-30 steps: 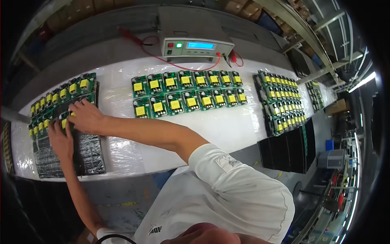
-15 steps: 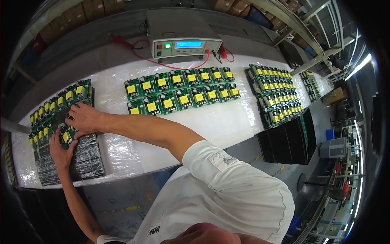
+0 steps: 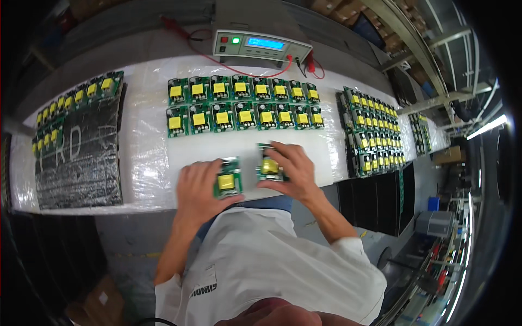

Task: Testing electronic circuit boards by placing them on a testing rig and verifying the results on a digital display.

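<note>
My left hand (image 3: 200, 187) grips a green circuit board (image 3: 227, 180) with a yellow transformer, thumb along its near edge. A second board (image 3: 268, 165) of the same kind is in my right hand (image 3: 296, 171), held between fingers and thumb. The two boards are a small gap apart, over the white foam sheet (image 3: 149, 155) at the table's near edge. Beyond them, two rows of matching boards (image 3: 222, 117) lie side by side. At the left, a black wrapped tray (image 3: 81, 182) carries more boards (image 3: 79, 98) along its far side.
Behind the rows stands a test instrument (image 3: 262, 46) with a lit blue screen and red leads (image 3: 239, 71). A full tray of boards (image 3: 375, 130) sits at the right, with black bins (image 3: 375, 201) below. A metal post (image 3: 435, 103) rises at the far right.
Both hands have moved right from the left tray to the front of the rows, each now carrying a board. Fewer boards sit on that tray. The view has shifted.
</note>
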The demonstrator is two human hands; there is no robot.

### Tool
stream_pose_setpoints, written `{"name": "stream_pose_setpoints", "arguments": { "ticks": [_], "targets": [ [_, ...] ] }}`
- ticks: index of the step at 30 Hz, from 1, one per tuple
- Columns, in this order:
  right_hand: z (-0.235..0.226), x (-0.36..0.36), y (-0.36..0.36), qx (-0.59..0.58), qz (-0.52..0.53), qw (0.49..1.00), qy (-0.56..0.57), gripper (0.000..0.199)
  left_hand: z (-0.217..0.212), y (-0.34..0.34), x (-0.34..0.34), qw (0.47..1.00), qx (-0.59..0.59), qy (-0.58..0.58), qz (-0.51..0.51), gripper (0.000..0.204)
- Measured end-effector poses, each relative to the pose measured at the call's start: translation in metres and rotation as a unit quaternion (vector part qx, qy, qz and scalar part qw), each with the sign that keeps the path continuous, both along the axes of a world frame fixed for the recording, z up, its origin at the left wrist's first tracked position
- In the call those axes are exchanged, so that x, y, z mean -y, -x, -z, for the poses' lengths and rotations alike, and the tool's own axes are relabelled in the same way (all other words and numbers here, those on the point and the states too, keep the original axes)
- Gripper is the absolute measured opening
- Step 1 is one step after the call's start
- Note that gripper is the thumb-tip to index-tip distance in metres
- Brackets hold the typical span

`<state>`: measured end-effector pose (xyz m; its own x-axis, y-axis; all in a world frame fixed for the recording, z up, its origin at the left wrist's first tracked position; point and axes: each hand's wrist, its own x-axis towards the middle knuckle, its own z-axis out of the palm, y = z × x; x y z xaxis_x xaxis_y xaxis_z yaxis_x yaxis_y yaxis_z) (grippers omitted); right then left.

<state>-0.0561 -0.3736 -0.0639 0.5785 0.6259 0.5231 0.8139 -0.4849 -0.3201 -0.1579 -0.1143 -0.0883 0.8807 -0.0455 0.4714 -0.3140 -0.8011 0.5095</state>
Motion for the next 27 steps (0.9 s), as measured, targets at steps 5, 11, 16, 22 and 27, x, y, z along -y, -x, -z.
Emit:
{"name": "stream_pose_setpoints", "arguments": {
  "ticks": [5,11,16,22,27],
  "targets": [
    [0.033,0.056,0.007,-0.006,0.052,0.998,0.036,0.07,0.025,-0.016,0.046,0.999,-0.029,-0.01,-0.025,0.083],
    [0.028,0.062,0.019,-0.013,0.096,0.995,0.037,0.07,0.016,0.01,0.05,0.992,-0.053,-0.024,-0.109,0.079],
    [0.008,0.019,0.031,-0.046,0.036,0.998,0.013,0.062,0.01,0.03,0.043,0.981,-0.131,-0.049,-0.131,0.07],
    [0.028,-0.014,0.03,-0.124,-0.025,0.989,0.073,0.048,0.005,0.029,0.039,0.972,-0.2,-0.045,-0.112,0.058],
    [0.029,-0.041,0.03,-0.151,-0.043,0.988,0.008,0.044,-0.015,0.035,0.014,0.973,-0.152,-0.004,-0.176,0.055]
  ]
}}
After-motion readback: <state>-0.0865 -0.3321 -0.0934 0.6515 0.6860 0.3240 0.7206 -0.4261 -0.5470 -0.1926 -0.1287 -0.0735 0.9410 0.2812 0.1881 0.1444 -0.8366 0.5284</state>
